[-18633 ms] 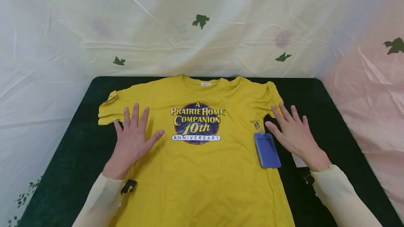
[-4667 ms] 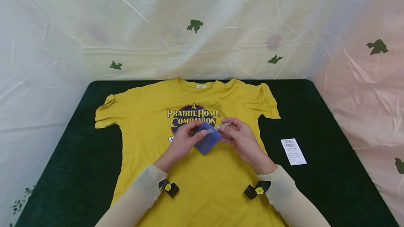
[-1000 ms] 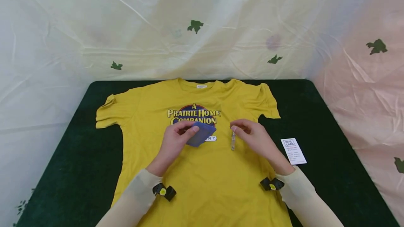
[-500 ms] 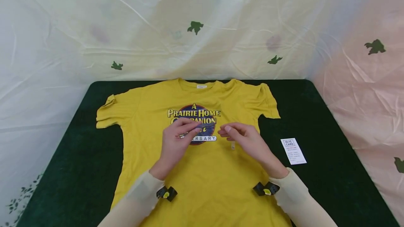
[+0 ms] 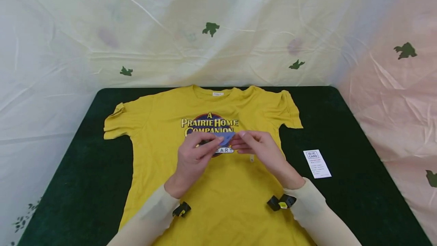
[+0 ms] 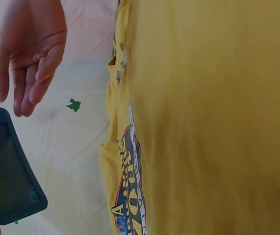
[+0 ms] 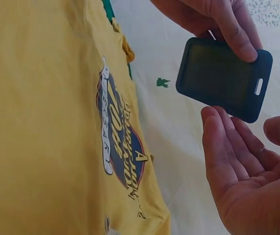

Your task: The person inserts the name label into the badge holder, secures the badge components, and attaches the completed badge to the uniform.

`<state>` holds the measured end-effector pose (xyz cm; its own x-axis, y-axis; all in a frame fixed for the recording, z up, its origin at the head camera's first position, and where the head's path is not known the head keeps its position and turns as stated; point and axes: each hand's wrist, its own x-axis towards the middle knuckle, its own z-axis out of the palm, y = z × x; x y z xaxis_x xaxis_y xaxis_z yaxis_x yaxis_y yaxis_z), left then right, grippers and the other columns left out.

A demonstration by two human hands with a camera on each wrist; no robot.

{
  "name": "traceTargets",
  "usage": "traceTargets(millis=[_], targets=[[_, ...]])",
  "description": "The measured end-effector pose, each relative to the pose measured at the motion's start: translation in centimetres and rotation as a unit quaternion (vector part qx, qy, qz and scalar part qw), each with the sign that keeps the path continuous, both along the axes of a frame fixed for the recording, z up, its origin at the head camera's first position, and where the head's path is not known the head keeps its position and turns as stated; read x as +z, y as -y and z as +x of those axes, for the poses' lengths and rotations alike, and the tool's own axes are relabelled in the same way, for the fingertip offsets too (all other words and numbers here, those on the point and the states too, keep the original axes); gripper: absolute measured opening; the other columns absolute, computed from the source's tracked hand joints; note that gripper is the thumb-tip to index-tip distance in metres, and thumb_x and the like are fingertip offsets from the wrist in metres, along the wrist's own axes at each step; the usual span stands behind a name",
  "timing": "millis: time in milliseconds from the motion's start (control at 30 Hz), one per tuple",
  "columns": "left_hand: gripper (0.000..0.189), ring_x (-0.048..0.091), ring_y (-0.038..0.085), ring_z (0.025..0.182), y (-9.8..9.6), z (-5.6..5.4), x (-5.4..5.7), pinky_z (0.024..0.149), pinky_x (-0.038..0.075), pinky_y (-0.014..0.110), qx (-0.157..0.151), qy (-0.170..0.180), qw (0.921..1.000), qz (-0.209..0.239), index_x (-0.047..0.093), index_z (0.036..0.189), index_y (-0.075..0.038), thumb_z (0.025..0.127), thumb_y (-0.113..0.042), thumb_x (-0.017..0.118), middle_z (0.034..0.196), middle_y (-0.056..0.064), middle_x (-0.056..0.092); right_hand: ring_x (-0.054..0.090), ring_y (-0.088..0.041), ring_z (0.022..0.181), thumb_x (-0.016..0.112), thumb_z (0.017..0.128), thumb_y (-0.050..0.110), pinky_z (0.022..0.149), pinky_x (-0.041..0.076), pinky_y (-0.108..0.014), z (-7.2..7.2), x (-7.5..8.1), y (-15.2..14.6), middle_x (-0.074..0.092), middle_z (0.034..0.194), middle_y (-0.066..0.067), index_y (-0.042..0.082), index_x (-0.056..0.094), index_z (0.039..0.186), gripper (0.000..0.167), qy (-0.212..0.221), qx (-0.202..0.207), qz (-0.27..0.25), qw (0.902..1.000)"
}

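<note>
In the head view my left hand (image 5: 196,156) pinches a blue badge holder (image 5: 227,138) over the print of a yellow T-shirt (image 5: 218,200). The right wrist view shows the holder (image 7: 223,78) with a slot near one short edge and a dark panel inside a raised frame. My right hand (image 5: 264,153) is beside it, fingers extended and thumb apart, fingertips right at the holder's edge. A small clear strap clip (image 5: 252,158) lies on the shirt, mostly hidden under the right hand in the head view; more of this strap clip (image 6: 121,63) shows in the left wrist view.
A white ID card (image 5: 317,164) lies on the dark green tabletop (image 5: 351,196), right of the shirt. The shirt is spread flat with its collar at the far edge. Pale fabric walls (image 5: 218,56) with green leaf shapes surround the table.
The badge holder, once clipped together with the strap, is apart from it. My right hand has let go of the strap clip and moved left to the holder, which my left hand has tilted.
</note>
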<state>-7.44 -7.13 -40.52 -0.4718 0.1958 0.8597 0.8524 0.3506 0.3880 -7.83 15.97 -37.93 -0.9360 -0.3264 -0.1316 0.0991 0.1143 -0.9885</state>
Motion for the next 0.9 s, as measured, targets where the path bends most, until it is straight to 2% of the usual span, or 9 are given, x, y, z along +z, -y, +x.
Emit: traceTargets(millis=[133, 267, 467, 600, 733, 800, 900], targets=[[0.017, 0.066, 0.023, 0.087, -0.1, -0.1, 0.0, 0.079, 0.055, 0.038, -0.002, -0.047, 0.9985, -0.03, 0.083, 0.105, -0.009, 0.102, -0.017, 0.068, 0.098, 0.006, 0.071, 0.074, -0.029, 0.101, 0.052, 0.11, 0.035, 0.088, 0.061, -0.037, -0.2, 0.1, 0.3, 0.076, 0.11, -0.017, -0.005, 0.07, 0.121, 0.046, 0.014, -0.004, -0.008, 0.9999], [0.018, 0.067, 0.022, 0.087, -0.1, -0.2, -0.2, 0.079, 0.057, 0.038, 0.016, -0.082, 0.9935, -0.077, 0.083, 0.108, -0.014, 0.104, -0.016, 0.065, 0.097, 0.005, 0.071, 0.074, -0.027, 0.098, 0.054, 0.109, 0.035, 0.088, 0.061, -0.037, -0.4, 0.0, 0.4, 0.075, 0.107, -0.016, -0.006, 0.069, 0.122, 0.046, 0.025, -0.007, -0.014, 0.9996], [0.022, 0.065, 0.023, 0.091, 0.0, 0.0, -0.7, 0.081, 0.055, 0.037, 0.033, -0.114, 0.9847, -0.128, 0.082, 0.111, -0.017, 0.106, -0.016, 0.061, 0.1, 0.003, 0.07, 0.074, -0.023, 0.093, 0.059, 0.107, 0.033, 0.086, 0.062, -0.036, -0.6, -0.2, 0.7, 0.073, 0.104, -0.014, -0.006, 0.067, 0.122, 0.042, 0.044, -0.015, -0.017, 0.9988], [0.021, 0.064, 0.023, 0.095, -0.1, 0.1, -1.0, 0.083, 0.054, 0.038, 0.027, -0.105, 0.9837, -0.143, 0.082, 0.111, -0.016, 0.106, -0.017, 0.062, 0.102, 0.003, 0.07, 0.074, -0.022, 0.09, 0.062, 0.106, 0.03, 0.085, 0.062, -0.036, -0.7, -0.2, 0.8, 0.073, 0.102, -0.013, -0.004, 0.067, 0.12, 0.038, 0.052, -0.022, -0.015, 0.9983], [0.017, 0.063, 0.024, 0.1, 0.0, 0.3, -1.2, 0.087, 0.051, 0.04, 0.011, -0.08, 0.9845, -0.156, 0.082, 0.111, -0.015, 0.103, -0.019, 0.067, 0.107, 0.004, 0.069, 0.074, -0.023, 0.088, 0.063, 0.106, 0.025, 0.084, 0.062, -0.036, -0.9, -0.3, 0.8, 0.073, 0.101, -0.014, -0.005, 0.067, 0.12, 0.033, 0.045, -0.019, -0.013, 0.9987], [0.018, 0.062, 0.026, 0.106, 0.1, 0.3, -1.2, 0.094, 0.05, 0.044, 0.003, -0.068, 0.9833, -0.169, 0.081, 0.113, -0.014, 0.1, -0.023, 0.071, 0.111, 0.005, 0.068, 0.074, -0.022, 0.088, 0.063, 0.106, 0.023, 0.084, 0.062, -0.036, -1.0, -0.3, 0.7, 0.073, 0.101, -0.013, -0.006, 0.067, 0.12, 0.033, 0.04, -0.016, -0.009, 0.999], [0.031, 0.058, 0.031, 0.121, 0.3, 0.3, -1.3, 0.109, 0.043, 0.054, -0.012, -0.037, 0.9835, -0.176, 0.077, 0.12, -0.013, 0.097, -0.033, 0.075, 0.123, 0.01, 0.064, 0.074, -0.021, 0.09, 0.062, 0.106, 0.023, 0.084, 0.062, -0.035, -1.2, -0.4, 0.4, 0.074, 0.103, -0.014, -0.007, 0.066, 0.123, 0.034, 0.038, -0.019, 0.004, 0.9991]])
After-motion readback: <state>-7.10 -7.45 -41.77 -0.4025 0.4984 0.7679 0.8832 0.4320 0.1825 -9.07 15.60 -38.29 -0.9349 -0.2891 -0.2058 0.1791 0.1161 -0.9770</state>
